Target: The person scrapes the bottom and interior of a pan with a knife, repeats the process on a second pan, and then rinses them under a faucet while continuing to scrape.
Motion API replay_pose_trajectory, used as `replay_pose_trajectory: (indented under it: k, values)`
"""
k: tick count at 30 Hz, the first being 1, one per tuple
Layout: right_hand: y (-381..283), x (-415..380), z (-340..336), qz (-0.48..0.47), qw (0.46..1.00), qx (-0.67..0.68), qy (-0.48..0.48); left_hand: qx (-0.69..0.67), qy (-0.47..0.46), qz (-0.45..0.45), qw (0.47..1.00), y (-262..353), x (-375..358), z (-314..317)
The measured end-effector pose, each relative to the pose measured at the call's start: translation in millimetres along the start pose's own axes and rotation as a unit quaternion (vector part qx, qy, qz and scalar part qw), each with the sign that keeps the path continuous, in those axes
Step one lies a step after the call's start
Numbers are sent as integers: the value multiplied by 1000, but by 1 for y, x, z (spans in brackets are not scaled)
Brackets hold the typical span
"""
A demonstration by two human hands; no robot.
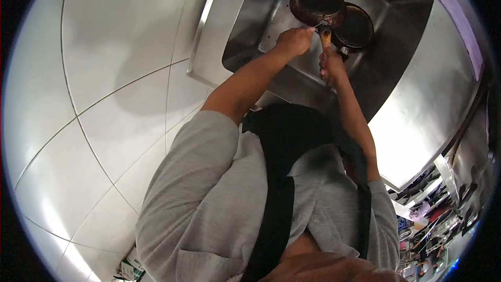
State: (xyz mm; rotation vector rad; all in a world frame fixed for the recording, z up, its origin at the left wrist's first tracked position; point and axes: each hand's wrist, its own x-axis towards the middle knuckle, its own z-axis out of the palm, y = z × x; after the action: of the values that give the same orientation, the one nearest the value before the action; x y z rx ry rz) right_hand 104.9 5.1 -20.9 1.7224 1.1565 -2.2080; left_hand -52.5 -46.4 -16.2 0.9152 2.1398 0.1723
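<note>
My right hand (332, 67) is closed around the light wooden-looking handle (326, 37) of a dark, worn frying pan (318, 2). This pan is raised over a steel sink (284, 13), its round face toward me. Beside the handle joint, my left hand (295, 40) is closed on a thin, light metal tool (318, 24), whose tip meets the pan where the handle attaches. The tool's exact kind is too small to tell. A second blackened frying pan (356, 27) lies in the sink to the right, partly covered by the first.
White tiled floor or wall (120, 36) fills the left side. A steel counter (422, 99) runs along the right of the sink, with a purple cloth (462, 23) at its far edge. Cluttered utensils (433, 224) show at lower right.
</note>
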Motion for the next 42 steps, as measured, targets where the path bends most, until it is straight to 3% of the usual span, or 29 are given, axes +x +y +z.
replay_pose_trajectory:
  k: [5, 8, 12, 21, 24, 27, 32, 34, 37, 40, 42]
  values:
    - [8, 10, -12, 30, 1000, -8, 4, -36, -27, -54, 998, 11, 4, -15]
    - [13, 6, -13, 32, 999, 11, -1, -21, 2, -12, 1000, -4, 4, -12]
    - [18, 16, -12, 29, 999, 14, 15, 19, -60, 65, 996, -15, 1, -9]
    - [17, 16, -17, 23, 999, 8, 24, 152, -63, 118, 979, 18, 1, -26]
    - [19, 18, -15, 5, 1000, -5, 27, 217, -75, 151, 962, 11, 32, -35]
    - [33, 45, -20, -18, 1000, 18, -1, 179, -81, 130, 972, 19, 23, -30]
    - [39, 47, -19, -3, 997, -77, 22, 131, -72, 169, 974, 15, 0, -20]
    - [33, 41, -13, 4, 999, -45, 27, 138, -85, 179, 971, 20, 3, -28]
    - [23, 31, -16, 30, 998, 38, 46, 60, -74, 59, 994, 18, 16, -21]
    - [32, 33, -16, 25, 998, 42, 33, 66, -77, 43, 994, 4, 26, -31]
    - [32, 38, -17, 26, 998, 58, 14, 43, -64, 94, 993, -20, 40, -15]
